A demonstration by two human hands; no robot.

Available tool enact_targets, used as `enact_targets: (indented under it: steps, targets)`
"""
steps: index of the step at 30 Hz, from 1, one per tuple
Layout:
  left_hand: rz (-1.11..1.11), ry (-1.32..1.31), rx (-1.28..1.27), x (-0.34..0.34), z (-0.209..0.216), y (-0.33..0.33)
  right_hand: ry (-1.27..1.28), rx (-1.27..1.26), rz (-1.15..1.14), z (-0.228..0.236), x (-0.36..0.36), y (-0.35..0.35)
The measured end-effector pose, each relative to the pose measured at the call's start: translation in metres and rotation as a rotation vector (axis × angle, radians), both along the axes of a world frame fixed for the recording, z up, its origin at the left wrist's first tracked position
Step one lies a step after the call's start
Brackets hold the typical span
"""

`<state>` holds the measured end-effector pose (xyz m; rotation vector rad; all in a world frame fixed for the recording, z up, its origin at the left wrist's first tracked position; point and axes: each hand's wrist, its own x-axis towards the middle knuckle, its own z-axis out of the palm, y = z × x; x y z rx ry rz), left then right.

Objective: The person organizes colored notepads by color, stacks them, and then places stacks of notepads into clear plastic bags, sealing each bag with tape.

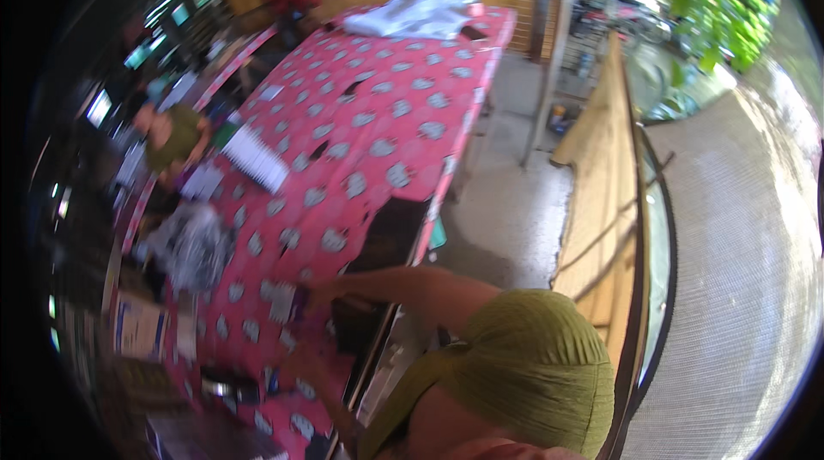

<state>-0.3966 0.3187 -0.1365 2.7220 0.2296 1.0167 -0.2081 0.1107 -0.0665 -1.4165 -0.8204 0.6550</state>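
Note:
My right arm reaches out across the table's edge, and its hand [321, 295] is closed at a small white and purple packet [285, 301]. Motion softens both, so the exact grip is hard to see. Lower down, my left hand [302, 363] hovers over or rests on the pink patterned tablecloth [378, 121]; its fingers are smeared. A small blue item [271, 380] lies beside the left hand. Past it sits a dark, shiny object [230, 386] whose kind I cannot make out. Black material [396, 237] covers the table edge near my right arm.
Farther along the table lie white papers [256, 158] and a pale blue cloth [414, 15]. A crumpled clear plastic bag [193, 245] and a white and orange box [140, 328] stand left. A person in green [174, 136] is beyond. A wooden board [601, 202] stands right.

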Motion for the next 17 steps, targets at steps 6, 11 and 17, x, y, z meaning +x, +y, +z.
enact_targets:
  steps: [6, 11, 17]
  targets:
    - [0.061, 0.000, -0.928, -0.131, 0.052, -0.040, 0.138, -0.038, -0.192, -0.012, -0.028, 0.001]
    - [0.140, -0.061, -0.707, -0.207, 0.121, 0.018, 0.789, 0.206, -0.068, 0.037, -0.106, 0.078]
    - [0.262, -0.230, -0.688, -0.245, 0.183, 0.030, 0.873, 0.308, 0.184, 0.158, -0.180, 0.202]
